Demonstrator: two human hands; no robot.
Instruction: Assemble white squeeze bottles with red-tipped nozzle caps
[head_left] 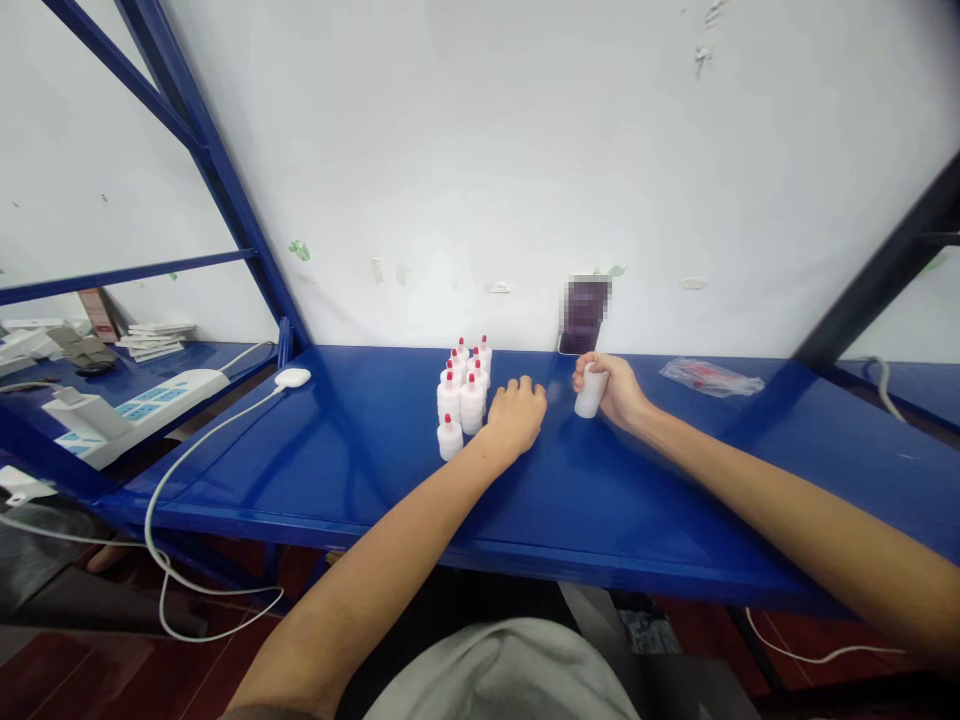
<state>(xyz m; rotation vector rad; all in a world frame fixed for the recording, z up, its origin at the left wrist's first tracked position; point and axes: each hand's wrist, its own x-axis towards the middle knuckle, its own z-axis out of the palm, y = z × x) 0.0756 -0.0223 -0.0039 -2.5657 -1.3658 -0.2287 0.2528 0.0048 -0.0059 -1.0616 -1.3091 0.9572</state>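
Observation:
My right hand (622, 392) is wrapped round a white bottle (591, 392), held a little tilted at the blue tabletop. No red tip shows on it; its far end is partly hidden by my fingers. Left of it, my left hand (519, 412) rests palm down with its fingers stretched forward and slightly apart, holding nothing I can see. Just beside that hand stand several upright white bottles (471, 405) with red pointed caps, grouped in two rows. The nearest bottle (450, 440) stands at the front of the left row.
A phone (583, 318) leans against the wall behind my hands. To the right lies a clear plastic bag (711, 378) with something red inside. A white charger (292, 378) with a cable sits at the left, near a power strip (142, 412). Blue shelf posts (217, 180) flank the table.

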